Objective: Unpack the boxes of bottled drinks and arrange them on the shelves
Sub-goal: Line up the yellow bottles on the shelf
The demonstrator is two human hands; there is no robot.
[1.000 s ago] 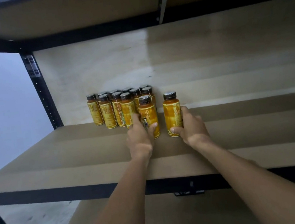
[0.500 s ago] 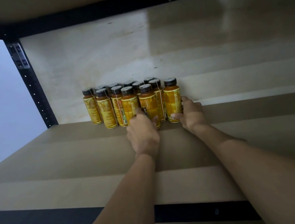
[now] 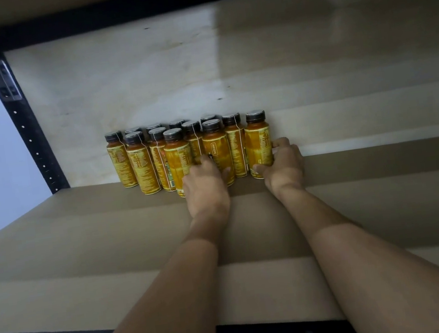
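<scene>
Amber-yellow bottled drinks (image 3: 142,166) with dark screw caps and printed labels: about a dozen, upright, packed touching in staggered rows at the back edge of the shelf board (image 3: 82,242), left of its middle and short of the back left corner. Left hand (image 3: 205,185): back uppermost, wrist straight, fingers curled round the left side of a front bottle (image 3: 216,145) and thumb hooked on its lower right side, holding it low on the body. This bottle stands in the nearest row, touching its neighbours on both sides. Right hand (image 3: 283,168): low by the board, thumb laid across the front of the end bottle (image 3: 259,143) near its base, fingers wrapped round its right side, gripping it. The end bottle closes the right end of the group, just beside the next one. Both forearms are bare, reach in over the front edge of the board and converge toward the group. Pale plywood back panel (image 3: 311,68) stands behind the rows. Black perforated upright post (image 3: 29,136) stands at the back left corner. Upper shelf (image 3: 79,19), dark-edged, lies overhead.
</scene>
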